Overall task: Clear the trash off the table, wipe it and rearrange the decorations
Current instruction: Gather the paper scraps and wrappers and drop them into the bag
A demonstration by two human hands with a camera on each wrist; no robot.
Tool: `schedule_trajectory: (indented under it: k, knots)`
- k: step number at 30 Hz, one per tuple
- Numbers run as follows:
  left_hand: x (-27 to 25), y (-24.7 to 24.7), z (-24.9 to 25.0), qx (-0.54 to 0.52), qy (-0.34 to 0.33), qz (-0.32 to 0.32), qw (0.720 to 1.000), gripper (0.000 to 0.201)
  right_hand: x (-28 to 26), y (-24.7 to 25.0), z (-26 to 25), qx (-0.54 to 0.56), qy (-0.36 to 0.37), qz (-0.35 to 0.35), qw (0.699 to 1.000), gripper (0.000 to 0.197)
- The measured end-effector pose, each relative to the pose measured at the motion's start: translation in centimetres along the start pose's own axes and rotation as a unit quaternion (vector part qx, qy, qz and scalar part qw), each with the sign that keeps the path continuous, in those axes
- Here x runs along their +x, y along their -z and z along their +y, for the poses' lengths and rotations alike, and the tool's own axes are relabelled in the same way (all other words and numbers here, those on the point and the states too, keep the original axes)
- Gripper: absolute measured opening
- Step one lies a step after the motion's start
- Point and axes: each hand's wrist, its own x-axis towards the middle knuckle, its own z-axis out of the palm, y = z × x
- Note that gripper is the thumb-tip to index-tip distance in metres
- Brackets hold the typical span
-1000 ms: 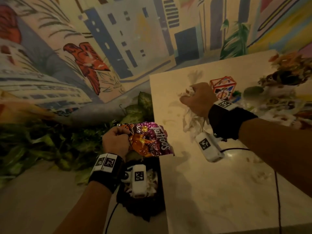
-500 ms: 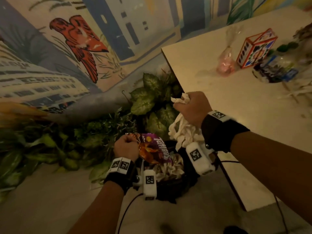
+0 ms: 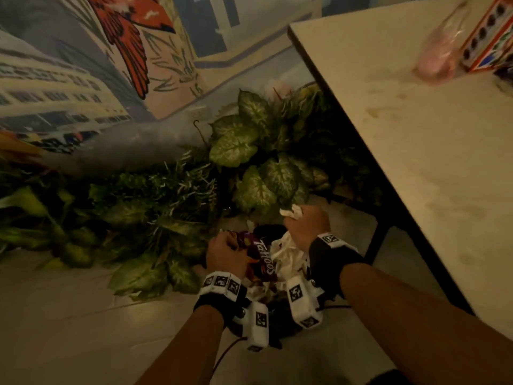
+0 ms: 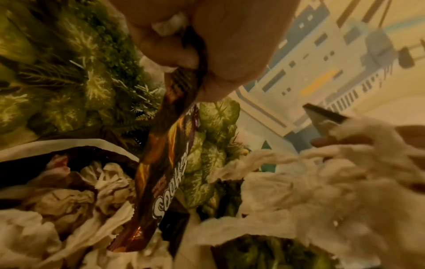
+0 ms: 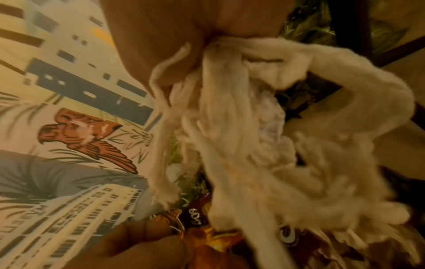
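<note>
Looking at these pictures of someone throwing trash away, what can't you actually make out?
- The bin: head view, mostly hidden by both wrists and the trash; its shape is unclear.
- The chip bag: its name is partly covered by the left hand.
- The white wad gripped by the right hand: blurred, so paper or cloth cannot be told.
- The patterned box and pink bag on the table: the frame edge cuts the box, and motion smears both.

left hand (image 3: 226, 252) grips snack bag (image 3: 262, 259) | right hand (image 3: 306, 227) grips tissue wad (image 3: 291, 212)
</note>
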Motion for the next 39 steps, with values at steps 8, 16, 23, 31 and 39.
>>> schedule_trajectory:
  k: [8, 16, 23, 31, 39]
  knots:
    - [3.8, -9.7, -8.2, 0.131, -0.093, -0.075, 0.984, 0.019, 5.9, -10.4, 9.5, -0.014, 0.005, -0.023, 1.0, 0.028]
    - [6.1, -17.2, -14.0, 0.348, -0.162, -0.242, 0.891, 0.057, 11.5, -18.5, 17.7, -0.183, 0.044, -0.138, 0.972, 0.036]
    - [7.2, -19.1, -14.7, 0.394, -0.136, -0.315, 0.853, 0.085, 18.8, -23.9, 26.1, -0.312, -0.004, -0.226, 0.923, 0.081]
    - [7.3, -20.1, -14.6, 0.461, -0.124, -0.343, 0.809, 0.093, 14.3, -21.7, 21.9, -0.397, 0.074, -0.288, 0.869, 0.077]
    - [7.7, -19.3, -14.1, 0.453, -0.096, -0.395, 0.793, 0.078, 15.0, -22.3, 22.8, -0.409, 0.039, -0.291, 0.864, 0.074]
